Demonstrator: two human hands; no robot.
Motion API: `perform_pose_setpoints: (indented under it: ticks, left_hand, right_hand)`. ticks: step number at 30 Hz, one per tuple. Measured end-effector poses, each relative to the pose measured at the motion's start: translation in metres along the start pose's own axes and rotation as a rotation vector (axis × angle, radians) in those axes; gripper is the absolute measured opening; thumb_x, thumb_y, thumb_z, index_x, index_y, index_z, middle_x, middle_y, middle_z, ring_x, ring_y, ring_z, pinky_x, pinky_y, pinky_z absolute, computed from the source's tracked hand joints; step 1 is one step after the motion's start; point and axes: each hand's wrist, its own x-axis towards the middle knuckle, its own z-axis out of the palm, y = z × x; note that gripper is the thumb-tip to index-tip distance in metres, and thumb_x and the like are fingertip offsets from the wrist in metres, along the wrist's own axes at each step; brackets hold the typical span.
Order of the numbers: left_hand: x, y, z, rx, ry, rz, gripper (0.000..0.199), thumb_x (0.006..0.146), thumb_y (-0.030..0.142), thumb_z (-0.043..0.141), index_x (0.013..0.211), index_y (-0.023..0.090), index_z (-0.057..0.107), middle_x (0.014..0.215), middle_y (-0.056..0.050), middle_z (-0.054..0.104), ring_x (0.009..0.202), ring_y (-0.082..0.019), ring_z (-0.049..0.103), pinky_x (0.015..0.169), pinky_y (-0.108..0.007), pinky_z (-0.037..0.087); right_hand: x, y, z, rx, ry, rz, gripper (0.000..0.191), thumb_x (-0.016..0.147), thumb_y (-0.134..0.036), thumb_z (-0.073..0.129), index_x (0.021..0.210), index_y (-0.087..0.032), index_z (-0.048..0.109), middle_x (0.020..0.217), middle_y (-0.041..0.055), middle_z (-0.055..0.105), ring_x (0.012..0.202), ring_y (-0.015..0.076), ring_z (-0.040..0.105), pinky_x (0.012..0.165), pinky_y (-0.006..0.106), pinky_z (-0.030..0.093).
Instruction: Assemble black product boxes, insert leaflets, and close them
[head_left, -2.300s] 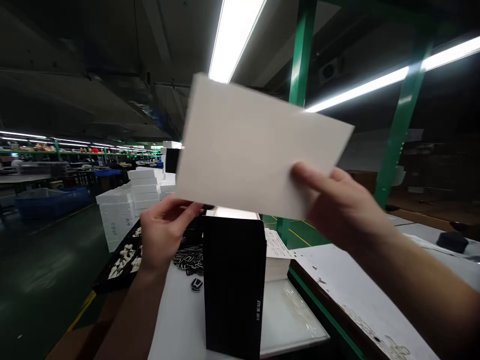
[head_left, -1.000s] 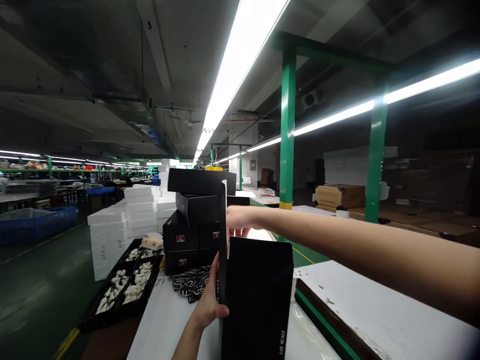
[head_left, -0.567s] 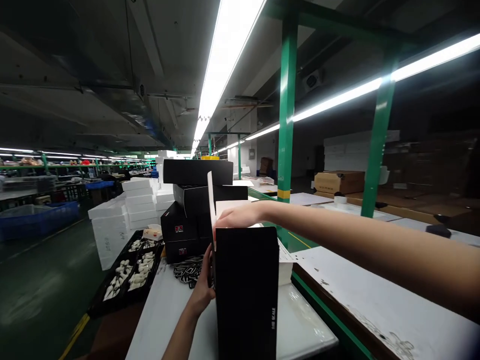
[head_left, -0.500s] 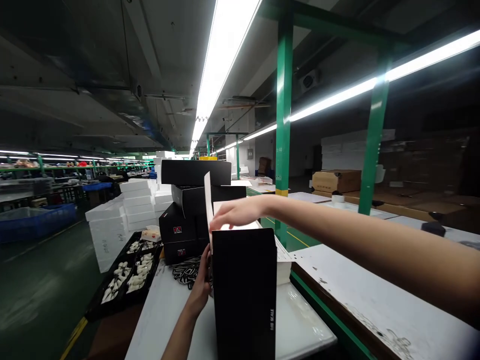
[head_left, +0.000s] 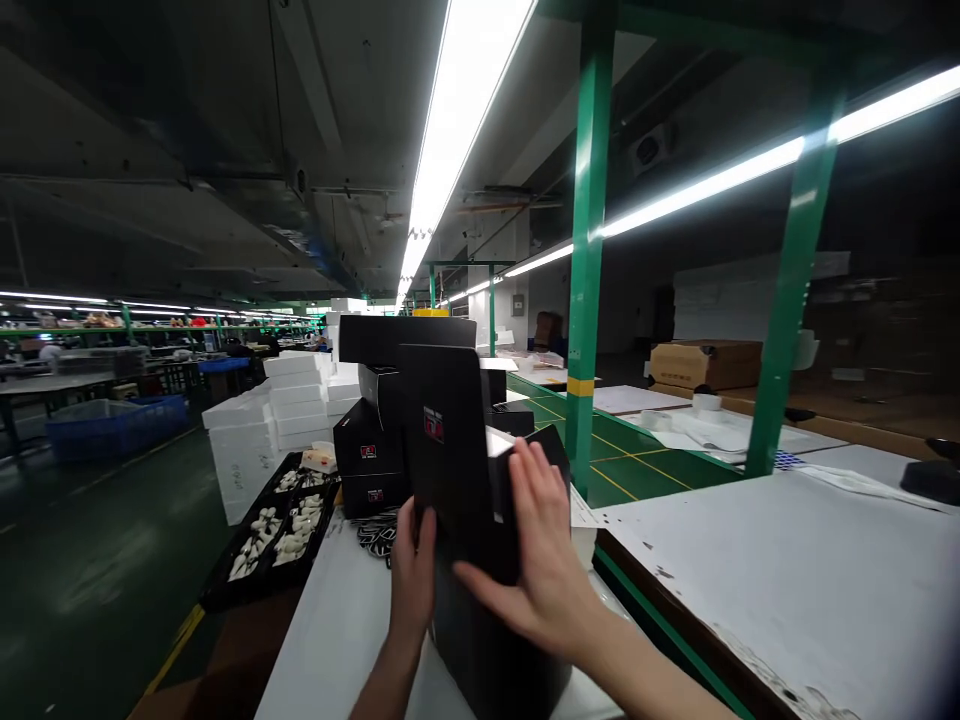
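Observation:
A matte black cardboard box (head_left: 457, 480) stands tilted between my hands on the white table top (head_left: 330, 650), with a small red logo (head_left: 433, 425) on its upper face. My left hand (head_left: 412, 572) presses its near left side, and my right hand (head_left: 536, 548) lies flat against its right side with the fingers spread. A white inner edge shows at the box's top right. Its lower part is partly hidden behind my right hand.
Stacked black boxes (head_left: 371, 460) stand behind it, and black-and-white printed pieces (head_left: 377, 535) lie at their foot. To the left are a black tray of white parts (head_left: 270, 540) and white box stacks (head_left: 240, 430). A green steel post (head_left: 589, 250) and white-topped bench (head_left: 750, 570) stand right.
My right hand has come from reaching over the box's top to its right side. The box now leans over, showing its red logo, and no longer stands upright with a raised flap.

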Motion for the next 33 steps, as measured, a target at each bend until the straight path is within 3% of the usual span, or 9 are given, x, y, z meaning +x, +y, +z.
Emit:
perform_pose_setpoints:
  ticks: [5,9,11,14,18,20,24,27,33]
  left_hand:
    - [-0.034,0.018,-0.022,0.366,0.087,0.164,0.075,0.085,0.061,0.076,0.147,0.034,0.045,0.139,-0.012,0.065,0.112,-0.032,0.066,0.095,-0.05,0.055]
    - [0.007,0.049,-0.017,0.345,-0.097,0.491,0.082,0.089,0.05,0.075,0.16,0.042,0.035,0.174,-0.007,0.032,0.159,-0.033,0.035,0.126,-0.054,0.039]
    - [0.026,0.063,-0.007,0.28,-0.192,0.546,0.072,0.089,0.047,0.075,0.155,0.038,0.047,0.168,-0.006,0.042,0.159,-0.033,0.035,0.13,-0.053,0.034]
    - [0.034,0.082,0.005,0.153,-0.192,0.462,0.041,0.096,0.052,0.066,0.128,0.027,0.069,0.136,-0.008,0.068,0.135,-0.03,0.059,0.119,-0.045,0.045]
    - [0.037,0.103,0.008,-0.082,-0.208,0.144,0.044,0.096,0.063,0.06,0.087,0.02,0.069,0.087,-0.004,0.071,0.088,-0.021,0.067,0.087,-0.036,0.053]
    - [0.044,0.111,0.005,-0.167,-0.249,0.061,0.038,0.092,0.054,0.069,0.111,0.021,0.07,0.11,-0.007,0.075,0.106,-0.024,0.069,0.098,-0.037,0.053]
    - [0.072,0.118,-0.002,0.016,-0.229,0.021,0.095,0.077,0.037,0.079,0.161,0.03,0.034,0.167,-0.014,0.042,0.138,-0.029,0.054,0.121,-0.048,0.043]
    - [0.095,0.118,-0.001,0.216,-0.33,0.033,0.094,0.074,0.041,0.077,0.16,0.026,0.04,0.171,-0.017,0.036,0.134,-0.033,0.054,0.118,-0.052,0.045]
    - [0.111,0.114,0.002,0.372,-0.504,0.044,0.064,0.081,0.04,0.064,0.141,0.018,0.066,0.178,-0.013,0.029,0.16,-0.034,0.034,0.132,-0.047,0.028]
  right_hand:
    - [0.019,0.064,-0.015,0.696,0.026,0.452,0.067,0.093,-0.051,0.072,0.154,-0.031,0.052,0.153,0.0118,0.066,0.138,0.0364,0.065,0.114,0.056,0.056]
    - [0.029,0.085,-0.018,0.82,-0.01,0.589,0.046,0.081,-0.06,0.081,0.113,-0.026,0.076,0.118,0.0081,0.082,0.112,0.0358,0.076,0.1,0.05,0.062]
    - [0.03,0.083,-0.017,0.797,0.04,0.599,0.043,0.084,-0.064,0.076,0.103,-0.026,0.078,0.11,0.0071,0.083,0.107,0.0355,0.076,0.096,0.049,0.063]
    - [0.027,0.067,-0.018,0.729,0.123,0.59,0.042,0.093,-0.064,0.066,0.109,-0.028,0.078,0.114,0.0062,0.082,0.111,0.0346,0.074,0.101,0.048,0.06]
    - [0.032,0.05,-0.029,0.677,0.116,0.581,0.044,0.098,-0.062,0.059,0.121,-0.027,0.073,0.126,0.0081,0.075,0.124,0.0331,0.066,0.114,0.05,0.05]
    - [0.041,0.055,-0.037,0.696,0.093,0.677,0.051,0.089,-0.066,0.069,0.119,-0.024,0.069,0.128,0.0117,0.072,0.124,0.0346,0.066,0.113,0.051,0.052]
    - [0.063,0.083,-0.052,0.615,0.073,0.725,0.094,0.07,-0.055,0.088,0.15,-0.029,0.048,0.166,0.0159,0.043,0.151,0.0378,0.047,0.116,0.054,0.052]
    - [0.076,0.097,-0.058,0.524,-0.192,0.608,0.075,0.08,-0.047,0.078,0.151,-0.036,0.056,0.176,0.0084,0.031,0.163,0.0372,0.03,0.126,0.057,0.041]
    - [0.093,0.104,-0.061,0.358,-0.534,0.632,0.055,0.09,-0.044,0.06,0.14,-0.024,0.072,0.171,0.0081,0.046,0.161,0.0386,0.036,0.133,0.056,0.029]
